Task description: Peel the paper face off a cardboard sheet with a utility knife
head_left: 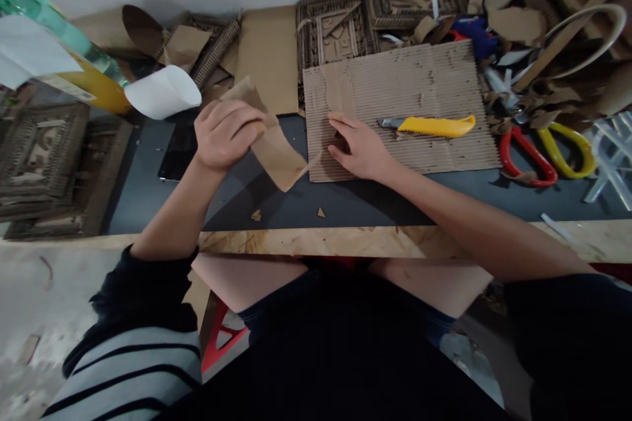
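Note:
My left hand [224,133] is closed round a strip of brown paper [276,148] that hangs down and right from the fist, above the dark mat. My right hand [359,148] rests on the left part of a corrugated cardboard sheet [419,85], fingers curled against its surface with the fingertips near the sheet's left edge; what they pinch, if anything, I cannot make out. A yellow utility knife [434,125] lies on the sheet just right of that hand, untouched.
Red scissors [526,158] and yellow scissors [567,148] lie right of the sheet. Cardboard frames [340,29] and scraps crowd the back. A bottle [74,72] with a white paper cone [162,92] lies at the left. A dark phone [178,154] lies below the cone. Wooden table edge [345,240] runs along the front.

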A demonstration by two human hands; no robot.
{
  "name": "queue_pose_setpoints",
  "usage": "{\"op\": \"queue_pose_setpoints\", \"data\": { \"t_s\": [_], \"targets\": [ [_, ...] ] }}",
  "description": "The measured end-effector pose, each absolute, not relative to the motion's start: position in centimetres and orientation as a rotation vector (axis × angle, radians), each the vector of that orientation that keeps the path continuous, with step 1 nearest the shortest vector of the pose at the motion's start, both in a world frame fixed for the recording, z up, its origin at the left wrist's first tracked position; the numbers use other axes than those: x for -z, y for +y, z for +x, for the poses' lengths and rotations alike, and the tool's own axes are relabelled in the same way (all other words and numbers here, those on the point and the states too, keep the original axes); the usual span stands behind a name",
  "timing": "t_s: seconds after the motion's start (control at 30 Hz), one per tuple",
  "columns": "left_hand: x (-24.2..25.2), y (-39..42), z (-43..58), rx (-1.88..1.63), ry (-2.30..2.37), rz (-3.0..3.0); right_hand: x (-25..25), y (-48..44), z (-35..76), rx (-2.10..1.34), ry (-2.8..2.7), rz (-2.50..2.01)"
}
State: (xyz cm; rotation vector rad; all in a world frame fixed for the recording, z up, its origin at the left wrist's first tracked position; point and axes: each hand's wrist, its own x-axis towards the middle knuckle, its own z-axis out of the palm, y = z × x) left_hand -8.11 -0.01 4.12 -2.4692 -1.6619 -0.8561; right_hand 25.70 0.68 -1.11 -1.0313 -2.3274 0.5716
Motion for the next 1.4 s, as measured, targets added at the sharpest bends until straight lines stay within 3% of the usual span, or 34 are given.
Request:
{"op": "queue_pose_setpoints", "data": {
  "t_s": [0.17,0.3,0.43,0.53,0.7,0.87,1.17,1.4],
  "targets": [
    [-6.4,5.0,-5.0,0.51,-1.967,-2.179,1.2,1.5,26.2,-0.762,-1.98,-1.014],
    [-7.6,5.8,-2.7,0.337,-2.304,-2.065,-3.4,1.2,29.0,-0.505,-2.198,-0.919],
    [-7.6,2.9,-1.0,0.467,-2.239,-2.071,-7.0,2.4,34.9,-0.289,-2.405,-1.085],
    [-7.2,1.0,0.5,0.516,-2.239,-2.041,-5.9,3.8,38.2,-0.275,-2.481,-1.397],
    [-5.8,-0.4,3.5,0.387,-2.368,-2.222,-3.3,3.1,38.3,-0.277,-2.502,-1.421],
    [-3.5,-1.2,4.2,0.574,-2.264,-2.349,-3.4,1.7,37.1,-0.217,-2.381,-1.563],
    [-0.2,0.0,2.4,0.96,-2.144,-2.394,-2.6,4.1,41.6,-0.256,-2.62,-1.08],
    [0.6,0.1,2.1,1.047,-2.175,-2.34,-3.1,1.1,38.3,-0.043,-2.532,-1.254]
  ]
}}
